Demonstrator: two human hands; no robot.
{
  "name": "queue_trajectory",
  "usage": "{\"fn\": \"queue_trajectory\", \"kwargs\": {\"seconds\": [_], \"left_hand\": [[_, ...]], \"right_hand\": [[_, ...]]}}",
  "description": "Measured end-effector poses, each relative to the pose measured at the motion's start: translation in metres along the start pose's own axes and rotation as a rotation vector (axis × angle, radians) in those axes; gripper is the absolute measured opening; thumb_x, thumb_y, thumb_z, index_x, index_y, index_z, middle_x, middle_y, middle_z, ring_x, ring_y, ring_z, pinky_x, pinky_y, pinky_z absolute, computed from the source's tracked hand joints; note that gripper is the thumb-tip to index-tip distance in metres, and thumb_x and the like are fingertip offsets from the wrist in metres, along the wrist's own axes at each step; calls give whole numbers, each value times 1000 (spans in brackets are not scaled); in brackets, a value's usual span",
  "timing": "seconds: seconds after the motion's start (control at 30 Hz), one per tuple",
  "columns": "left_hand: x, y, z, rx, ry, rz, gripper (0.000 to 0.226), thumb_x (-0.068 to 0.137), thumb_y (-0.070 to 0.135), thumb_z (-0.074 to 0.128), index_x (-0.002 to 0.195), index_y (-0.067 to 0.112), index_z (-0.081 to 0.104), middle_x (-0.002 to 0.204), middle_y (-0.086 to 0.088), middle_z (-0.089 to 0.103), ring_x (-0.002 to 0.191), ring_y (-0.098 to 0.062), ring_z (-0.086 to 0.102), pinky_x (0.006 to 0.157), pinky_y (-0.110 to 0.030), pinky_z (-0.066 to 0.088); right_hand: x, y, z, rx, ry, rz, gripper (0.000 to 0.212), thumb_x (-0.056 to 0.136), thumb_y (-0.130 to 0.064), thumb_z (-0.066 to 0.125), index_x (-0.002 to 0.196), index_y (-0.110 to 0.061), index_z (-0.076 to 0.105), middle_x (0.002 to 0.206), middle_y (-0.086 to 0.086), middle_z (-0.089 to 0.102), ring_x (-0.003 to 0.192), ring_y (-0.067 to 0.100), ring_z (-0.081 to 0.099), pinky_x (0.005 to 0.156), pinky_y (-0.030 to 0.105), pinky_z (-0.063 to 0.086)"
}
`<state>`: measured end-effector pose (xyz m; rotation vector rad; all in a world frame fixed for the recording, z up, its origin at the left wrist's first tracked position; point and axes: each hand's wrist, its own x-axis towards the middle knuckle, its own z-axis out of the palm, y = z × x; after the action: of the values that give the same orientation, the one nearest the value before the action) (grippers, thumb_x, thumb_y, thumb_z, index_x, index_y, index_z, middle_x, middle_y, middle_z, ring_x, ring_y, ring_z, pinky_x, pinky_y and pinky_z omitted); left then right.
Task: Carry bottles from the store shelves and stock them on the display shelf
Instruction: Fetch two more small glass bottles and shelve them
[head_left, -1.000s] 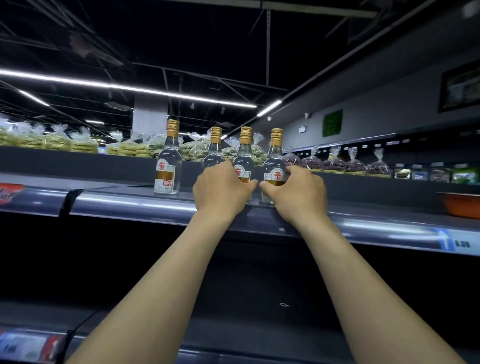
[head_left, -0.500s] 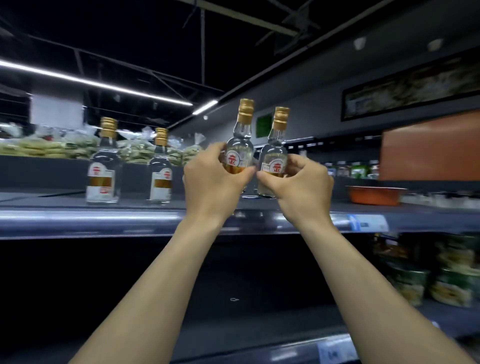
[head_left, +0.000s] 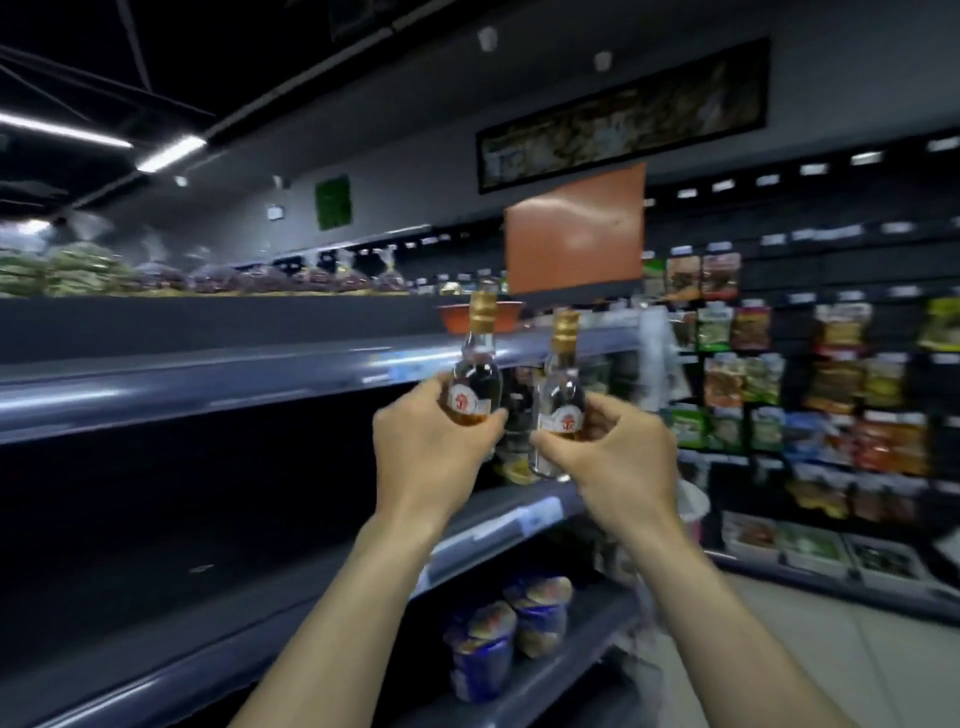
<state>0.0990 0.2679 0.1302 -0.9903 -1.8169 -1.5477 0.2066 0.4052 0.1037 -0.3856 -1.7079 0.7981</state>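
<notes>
I hold two clear glass bottles with gold caps and red-and-white labels, upright and side by side in front of me. My left hand (head_left: 426, 452) grips the left bottle (head_left: 475, 374) around its lower body. My right hand (head_left: 618, 462) grips the right bottle (head_left: 561, 384) the same way. Both bottles are off the grey store shelf (head_left: 208, 379), which runs along the left. Fingers hide the bottoms of both bottles. The view is blurred by motion.
An orange bowl (head_left: 457, 317) sits on the shelf behind the bottles, under an orange sign (head_left: 574, 234). Blue-wrapped packs (head_left: 498, 639) stand on a lower shelf. Racks of snack bags (head_left: 805, 374) fill the right side, beyond an aisle floor (head_left: 831, 649).
Both hands lifted the two bottles off the shelf and carried them away to the right. The view swung right, so the other two bottles on the shelf are out of sight.
</notes>
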Motion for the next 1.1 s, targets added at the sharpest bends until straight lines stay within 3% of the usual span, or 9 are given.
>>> {"fn": "queue_trajectory", "kwargs": {"seconds": [0.1, 0.2, 0.33, 0.47, 0.57, 0.67, 0.8, 0.9, 1.1], "left_hand": [[-49, 9, 83, -46, -103, -91, 28, 63, 41, 91, 81, 33, 72, 67, 21, 70, 66, 10, 65, 59, -6, 44], [-106, 24, 164, -61, -206, -172, 30, 63, 45, 89, 75, 26, 69, 67, 11, 72, 65, -4, 66, 56, -17, 42], [-180, 60, 256, -159, -368, -267, 28, 61, 42, 90, 77, 27, 74, 55, 22, 64, 63, 17, 61, 54, -4, 40], [-243, 100, 330, -217, -561, -309, 29, 61, 40, 91, 80, 26, 73, 60, 18, 69, 62, 4, 66, 54, -9, 45], [-281, 131, 378, -264, -656, -296, 27, 62, 36, 91, 79, 28, 73, 61, 24, 68, 59, 9, 64, 49, -5, 41], [-311, 163, 425, -318, -745, -270, 29, 61, 33, 92, 71, 38, 64, 63, 38, 63, 59, 15, 62, 49, -2, 40], [-350, 202, 498, -393, -869, -296, 26, 65, 27, 92, 78, 33, 71, 66, 25, 70, 55, 5, 67, 44, -7, 45], [-378, 233, 562, -433, -933, -286, 29, 69, 26, 93, 86, 33, 72, 70, 15, 72, 63, 5, 69, 47, -10, 50], [-419, 305, 712, -469, -964, -299, 33, 72, 29, 92, 99, 29, 73, 84, 14, 73, 68, -2, 70, 51, -12, 54]], "right_hand": [[-13, 70, -67, -84, 21, 112, 29, 63, -33, 93, 87, -33, 78, 75, -22, 77, 72, -5, 73, 70, 34, 63], [-30, 133, -141, -181, 40, 205, 30, 64, -34, 91, 90, -32, 77, 77, -23, 77, 74, -5, 73, 71, 34, 63], [-63, 199, -239, -292, 105, 320, 33, 61, -28, 91, 76, -45, 67, 71, -31, 73, 69, -10, 71, 66, 24, 60], [-89, 243, -321, -439, 144, 430, 27, 64, -29, 91, 84, -29, 75, 69, -20, 72, 68, -2, 69, 64, 26, 59], [-100, 270, -376, -487, 199, 491, 23, 64, -31, 88, 79, -29, 72, 67, -20, 71, 66, -2, 67, 58, 22, 55], [-107, 296, -429, -533, 257, 546, 21, 65, -31, 87, 80, -28, 73, 68, -17, 72, 65, 1, 68, 62, 27, 59], [-107, 336, -502, -604, 304, 597, 21, 68, -32, 89, 83, -29, 74, 71, -15, 73, 66, 0, 69, 61, 21, 60], [-97, 375, -560, -650, 312, 617, 21, 69, -31, 90, 82, -29, 73, 72, -16, 72, 66, 0, 68, 59, 15, 56], [-43, 463, -679, -709, 316, 596, 25, 71, -26, 92, 88, -28, 74, 75, -16, 72, 68, -2, 68, 58, 11, 54]]}}
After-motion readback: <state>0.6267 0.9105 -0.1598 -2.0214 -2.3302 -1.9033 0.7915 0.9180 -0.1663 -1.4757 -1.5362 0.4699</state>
